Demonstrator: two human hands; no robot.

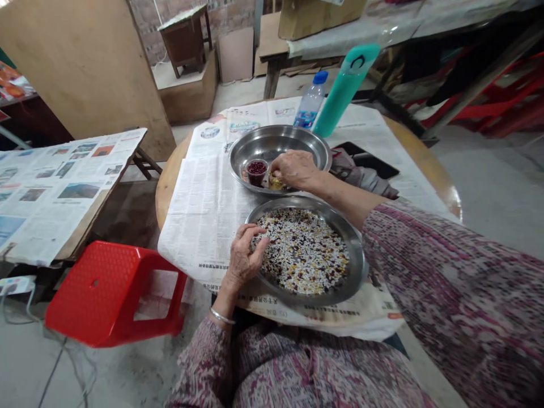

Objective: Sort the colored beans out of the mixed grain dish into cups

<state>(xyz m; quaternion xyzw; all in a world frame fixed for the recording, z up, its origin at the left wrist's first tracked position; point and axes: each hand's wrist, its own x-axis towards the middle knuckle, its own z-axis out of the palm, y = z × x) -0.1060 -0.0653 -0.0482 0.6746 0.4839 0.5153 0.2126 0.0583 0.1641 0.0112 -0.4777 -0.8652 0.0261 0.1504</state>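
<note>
A metal basin (359, 277) near me holds a spread of white, yellow and dark red grains. At its left rim is my left hand (245, 255), its thumb and fingers apart over the edge and nothing visible between them. My right hand (297, 169) reaches into a second metal basin (283, 133) just beyond, its fingers curled and pinched above a small cup of yellow kernels (277, 182). What the fingertips hold, if anything, is hidden. Left of that cup stands a clear plastic cup of dark red beans (257, 170).
Newspaper (191, 209) covers the round table. Behind the far basin stand a clear bottle with a blue cap (310, 102) and a tall teal container (346, 90). Grey cloth (361, 173) and a dark flat object (372, 161) lie right. A red stool (102, 294) is at left.
</note>
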